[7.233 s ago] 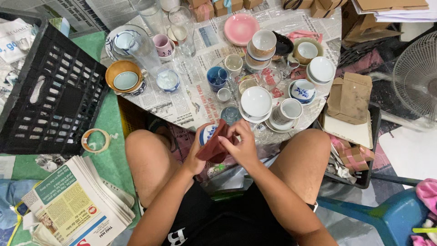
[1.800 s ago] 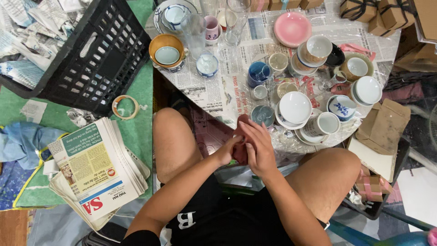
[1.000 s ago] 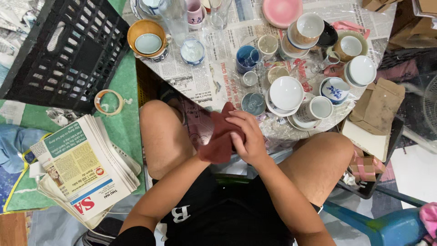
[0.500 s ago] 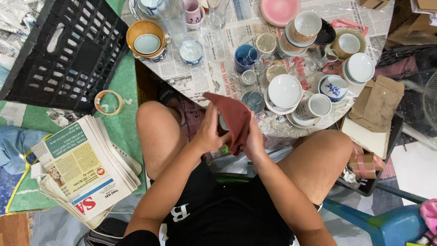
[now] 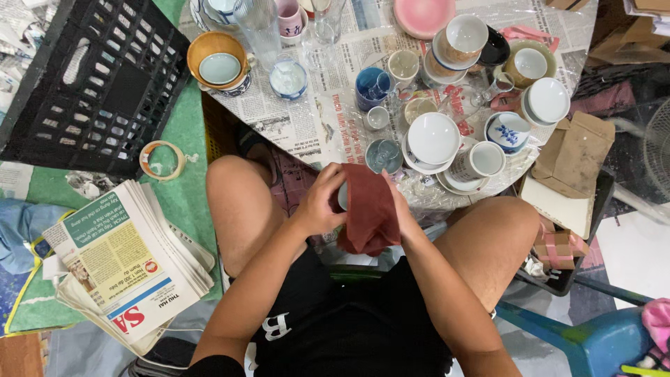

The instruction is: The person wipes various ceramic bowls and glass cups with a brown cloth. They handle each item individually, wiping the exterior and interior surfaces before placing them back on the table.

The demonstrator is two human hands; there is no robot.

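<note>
My left hand grips a small white cup just above my lap; only a sliver of its rim shows. A dark red cloth drapes over the cup and hangs down between my knees. My right hand is pressed against the cloth from the right and is mostly hidden behind it. Both hands sit close to the near edge of the table, which is covered in newspaper.
Several cups, bowls and saucers crowd the table, including a white bowl, a blue cup and a pink plate. A black plastic crate, a tape roll and a newspaper stack lie on the left. Cardboard boxes sit on the right.
Seven seconds ago I held a reddish cup with a white inside, no cloth. The red cloth then came into my hands, spread out and now wraps a small white cup.
</note>
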